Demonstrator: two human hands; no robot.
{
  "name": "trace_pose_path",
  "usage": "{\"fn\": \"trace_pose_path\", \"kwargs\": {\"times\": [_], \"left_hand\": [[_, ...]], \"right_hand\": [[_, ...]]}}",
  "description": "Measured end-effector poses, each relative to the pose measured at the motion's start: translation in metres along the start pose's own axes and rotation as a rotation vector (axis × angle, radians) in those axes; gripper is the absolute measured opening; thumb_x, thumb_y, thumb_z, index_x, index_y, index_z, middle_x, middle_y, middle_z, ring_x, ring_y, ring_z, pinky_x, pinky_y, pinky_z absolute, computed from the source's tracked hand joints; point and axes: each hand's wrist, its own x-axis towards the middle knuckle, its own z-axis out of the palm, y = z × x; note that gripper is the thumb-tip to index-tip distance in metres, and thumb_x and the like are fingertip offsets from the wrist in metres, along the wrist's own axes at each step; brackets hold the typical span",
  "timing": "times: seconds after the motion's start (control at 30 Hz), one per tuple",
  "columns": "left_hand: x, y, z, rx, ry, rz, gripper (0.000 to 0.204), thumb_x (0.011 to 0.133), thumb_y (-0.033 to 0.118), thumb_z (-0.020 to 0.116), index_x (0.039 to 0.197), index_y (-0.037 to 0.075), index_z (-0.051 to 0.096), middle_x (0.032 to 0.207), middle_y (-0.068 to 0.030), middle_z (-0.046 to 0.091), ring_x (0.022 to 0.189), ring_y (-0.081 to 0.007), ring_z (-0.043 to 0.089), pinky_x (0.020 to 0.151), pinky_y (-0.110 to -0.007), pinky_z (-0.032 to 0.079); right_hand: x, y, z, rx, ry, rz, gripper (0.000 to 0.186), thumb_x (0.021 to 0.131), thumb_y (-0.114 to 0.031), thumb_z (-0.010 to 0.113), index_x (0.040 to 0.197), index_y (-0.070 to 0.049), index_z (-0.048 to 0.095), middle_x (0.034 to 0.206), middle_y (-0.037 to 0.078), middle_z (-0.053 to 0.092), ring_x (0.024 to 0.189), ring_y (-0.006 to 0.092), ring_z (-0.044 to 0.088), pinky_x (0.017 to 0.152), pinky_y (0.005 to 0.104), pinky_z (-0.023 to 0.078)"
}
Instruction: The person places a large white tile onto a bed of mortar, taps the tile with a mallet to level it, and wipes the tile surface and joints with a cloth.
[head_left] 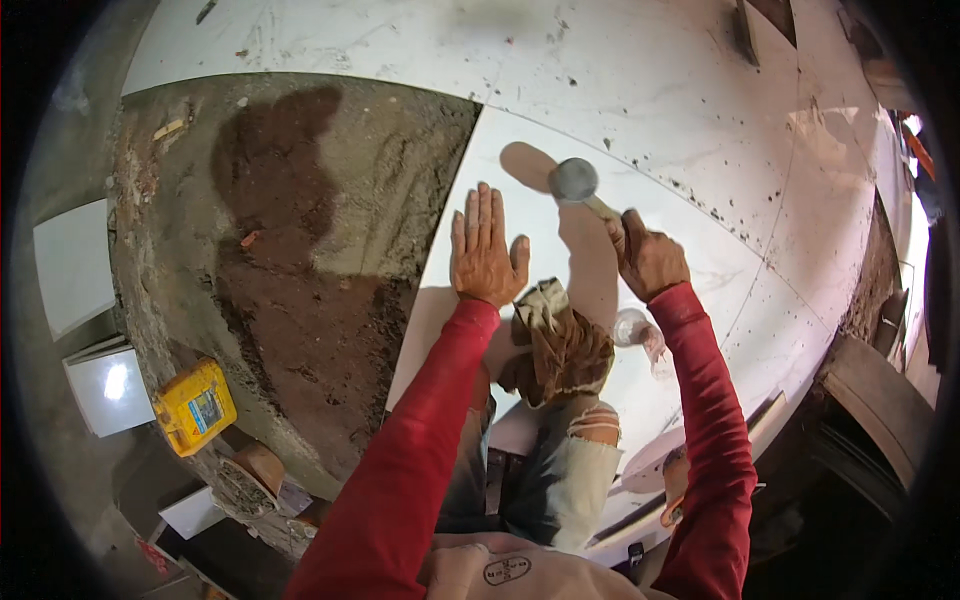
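My left hand (487, 255) lies flat on a large white tile (712, 245), fingers stretched out and thumb apart. In my closed right hand (650, 260) is the handle of a mallet (574, 181). Its round grey head is just over or on the tile, ahead and to the right of my left hand; whether it touches cannot be told. A crumpled brown and cream cloth (562, 345) sits by my knees, between my forearms. Beside the right wrist is a small clear round object (630, 328), its kind unclear.
Left of the tile is a bed of damp, rough mortar (400, 190). Laid white tiles (640, 60) with scattered dirt crumbs extend beyond and to the right. A yellow jug (195, 407), a tilted bucket (258, 468) and loose white tiles (75, 265) stand at the left.
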Motion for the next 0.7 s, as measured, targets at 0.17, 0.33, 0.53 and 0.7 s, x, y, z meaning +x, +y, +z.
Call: {"fn": "trace_pose_path", "kwargs": {"times": [0.17, 0.33, 0.53, 0.7], "left_hand": [[0.000, -0.001, 0.006, 0.020, 0.040, 0.013, 0.081, 0.107, 0.043, 0.045, 0.170, -0.002, 0.019, 0.177, -0.0202, 0.020, 0.165, -0.0348, 0.016, 0.134, -0.053, 0.011], [0.000, -0.004, 0.018, 0.022, 0.107, 0.068, 0.080, 0.108, 0.044, 0.044, 0.171, 0.002, 0.018, 0.178, -0.0193, 0.019, 0.166, -0.0346, 0.015, 0.133, -0.054, 0.011], [-0.002, -0.003, 0.017, 0.107, 0.088, 0.045, 0.080, 0.107, 0.046, 0.043, 0.171, 0.004, 0.019, 0.179, -0.0147, 0.018, 0.167, -0.0295, 0.013, 0.134, -0.050, 0.009], [-0.001, -0.003, 0.018, 0.081, 0.108, 0.059, 0.080, 0.107, 0.046, 0.045, 0.171, 0.004, 0.020, 0.179, -0.0151, 0.019, 0.166, -0.0295, 0.014, 0.134, -0.050, 0.010]], "right_hand": [[-0.013, 0.038, 0.006, 0.011, 0.188, -0.173, 0.038, 0.100, -0.028, 0.067, 0.135, -0.019, 0.057, 0.114, 0.012, 0.069, 0.106, 0.0350, 0.067, 0.091, 0.0525, 0.052], [-0.095, 0.060, -0.049, 0.103, 0.485, 0.016, 0.020, 0.091, -0.020, 0.079, 0.109, -0.015, 0.074, 0.113, 0.010, 0.069, 0.108, 0.0319, 0.064, 0.095, 0.0468, 0.050], [-0.218, 0.037, -0.055, 0.125, 0.292, 0.288, 0.012, 0.080, -0.018, 0.088, 0.091, -0.019, 0.084, 0.113, 0.008, 0.074, 0.105, 0.0338, 0.066, 0.091, 0.0448, 0.055], [-0.194, 0.027, 0.011, -0.075, 0.028, 0.613, 0.021, 0.090, -0.030, 0.080, 0.102, -0.013, 0.084, 0.107, 0.017, 0.073, 0.091, 0.0385, 0.071, 0.082, 0.0477, 0.059]]}}
